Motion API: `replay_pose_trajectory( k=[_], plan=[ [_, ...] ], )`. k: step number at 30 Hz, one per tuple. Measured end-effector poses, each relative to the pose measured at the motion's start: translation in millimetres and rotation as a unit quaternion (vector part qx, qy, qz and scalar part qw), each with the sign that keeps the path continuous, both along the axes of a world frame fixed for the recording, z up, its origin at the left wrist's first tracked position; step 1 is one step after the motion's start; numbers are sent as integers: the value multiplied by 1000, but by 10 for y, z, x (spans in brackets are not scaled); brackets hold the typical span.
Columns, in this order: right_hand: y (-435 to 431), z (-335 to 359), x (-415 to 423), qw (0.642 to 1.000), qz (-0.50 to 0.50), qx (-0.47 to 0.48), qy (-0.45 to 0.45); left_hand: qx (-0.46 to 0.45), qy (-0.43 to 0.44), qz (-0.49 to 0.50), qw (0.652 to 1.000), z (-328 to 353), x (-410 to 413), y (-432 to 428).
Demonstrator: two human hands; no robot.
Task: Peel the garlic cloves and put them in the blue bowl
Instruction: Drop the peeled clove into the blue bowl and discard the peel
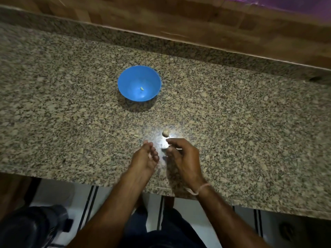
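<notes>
Task partly done: one small pale peeled clove (142, 88) lies inside the smooth, round plastic blue bowl (125, 81) on the speckled granite counter (53, 104). One garlic clove (165, 133), apparently still in its skin, lies just beyond the hands. Left hand (146, 158) open and empty; right hand (184, 158) loosely curled, and whether it pinches anything cannot be told; a skin flake (136, 135) lies nearby

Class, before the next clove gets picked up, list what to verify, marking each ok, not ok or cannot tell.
1. Is the bowl upright: ok.
2. Is the loose clove within reach of the right hand: ok.
3. Is the left hand open: ok.
4. Is the right hand empty: cannot tell.
5. Is the skin off the loose clove: cannot tell.
</notes>
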State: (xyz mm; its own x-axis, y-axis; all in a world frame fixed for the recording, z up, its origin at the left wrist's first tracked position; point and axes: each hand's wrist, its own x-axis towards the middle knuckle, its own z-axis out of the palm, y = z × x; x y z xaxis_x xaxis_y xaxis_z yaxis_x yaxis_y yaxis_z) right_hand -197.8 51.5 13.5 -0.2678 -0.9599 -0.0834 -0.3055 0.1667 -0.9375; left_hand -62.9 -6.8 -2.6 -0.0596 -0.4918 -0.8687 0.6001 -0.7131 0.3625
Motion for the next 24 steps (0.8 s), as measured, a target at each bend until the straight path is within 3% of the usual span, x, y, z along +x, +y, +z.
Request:
replay_pose_trajectory(
  k=[3,5,7,10,13,18,24],
  plan=[
    [1,-159,-288,994,48,26,95,-22,-55,-7,998,18,37,53],
    [-13,-283,-291,967,110,14,227,-29,-70,9,997,-6,74,113],
    [25,-376,-151,947,151,-9,283,-24,-86,18,996,-35,93,193],
    [93,-419,1,937,205,-41,279,-21,-94,23,995,-40,88,310],
    [157,-362,-137,939,185,-72,280,-23,-93,37,995,19,95,367],
    [155,-451,-224,950,161,-31,266,-28,-96,59,993,52,125,435],
    [-232,-524,151,956,200,9,214,-27,-93,67,993,110,77,484]
  ],
)
